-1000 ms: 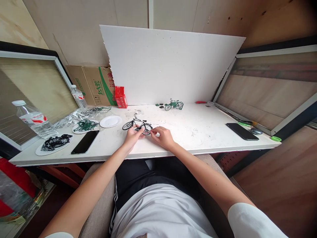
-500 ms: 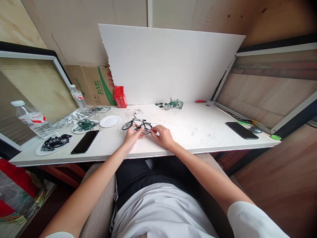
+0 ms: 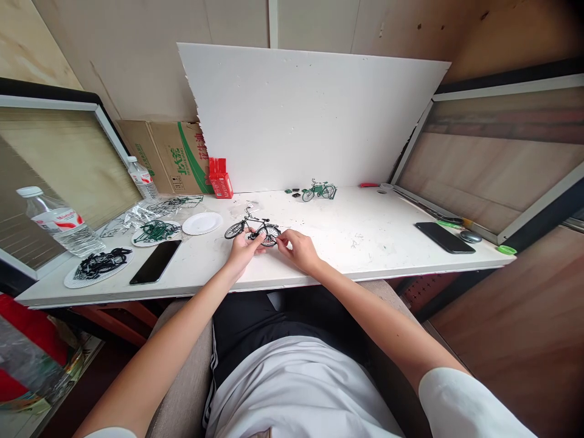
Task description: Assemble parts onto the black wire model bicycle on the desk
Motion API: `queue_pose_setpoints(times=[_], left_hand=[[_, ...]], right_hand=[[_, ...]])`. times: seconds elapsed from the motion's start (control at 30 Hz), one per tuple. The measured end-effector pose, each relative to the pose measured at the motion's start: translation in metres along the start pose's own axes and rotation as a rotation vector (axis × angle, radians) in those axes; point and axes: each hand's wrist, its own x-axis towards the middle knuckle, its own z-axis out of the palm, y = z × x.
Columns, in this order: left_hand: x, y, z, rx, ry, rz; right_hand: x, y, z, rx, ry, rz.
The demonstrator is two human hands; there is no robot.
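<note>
A small black model bicycle point(image 3: 250, 224) is held just above the near middle of the white table point(image 3: 365, 243). My left hand point(image 3: 245, 248) is closed on its lower frame near the pedals, thumb on the near side. At the rear wheel, my right hand point(image 3: 297, 248) pinches with thumb and fingertips. Whether a tiny part lies between those fingertips is too small to tell. Farther back stands a green model bicycle point(image 3: 319, 191), with small dark pieces point(image 3: 295, 192) to its left.
On the left are a plate of black plastic parts point(image 3: 101, 264), a plate of green parts point(image 3: 157, 231), a white paper plate point(image 3: 202, 223), a phone point(image 3: 156, 262) and water bottles point(image 3: 61, 222). A second phone point(image 3: 444, 238) lies right. A white board point(image 3: 314, 115) stands behind.
The view has shifted very slightly. Both hands stay at the black model bicycle in nearly the same pose.
</note>
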Motion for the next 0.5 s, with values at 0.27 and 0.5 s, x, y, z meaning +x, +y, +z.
queue_pose_setpoints(times=[0.27,0.5], left_hand=[[-0.0014,0.0006,0.0003,0.007,0.002,-0.002],[-0.0009,0.0012,0.0001,-0.001,0.021,-0.019]], right_hand=[[0.0006,-0.0001,0.0009,-0.031,-0.005,-0.006],[0.001,-0.0018,-0.0003,-0.016,-0.013,0.015]])
